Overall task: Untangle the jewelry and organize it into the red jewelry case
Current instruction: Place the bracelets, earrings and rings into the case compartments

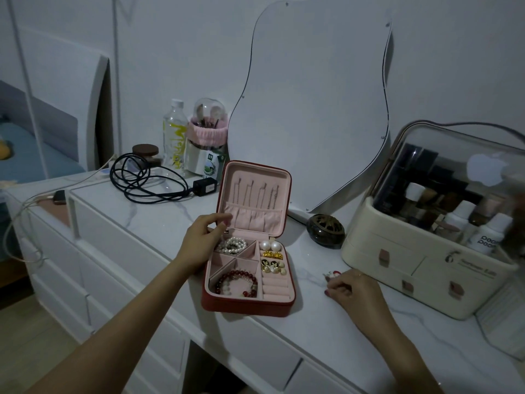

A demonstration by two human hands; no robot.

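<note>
A white dresser top [159, 220] with grey marble lines stands against a pale wall in a dim room. The red jewelry case [250, 304] sits open in the middle of it, lid up, pink inside. In the case lie a white pearl bracelet [231, 245], two big pearl earrings [270, 245], gold earrings [273, 265] and a red bead bracelet [235, 281] — each in its own little box. Thin chains [255, 193] hang inside the lid.

Behind the case leans a curvy mirror [315, 115]. Left of the case lie a black cable [142, 180] and a clear bottle [175, 132]. Right of the case stands a cream makeup box [426, 265].

The left hand [203, 237] holds the left edge of the case lid, fingers bent around it. The right hand [350, 288] rests on the dresser top right of the case, fingers curled — it touches a small red and white piece [331, 275], but I cannot tell if it grips it.
</note>
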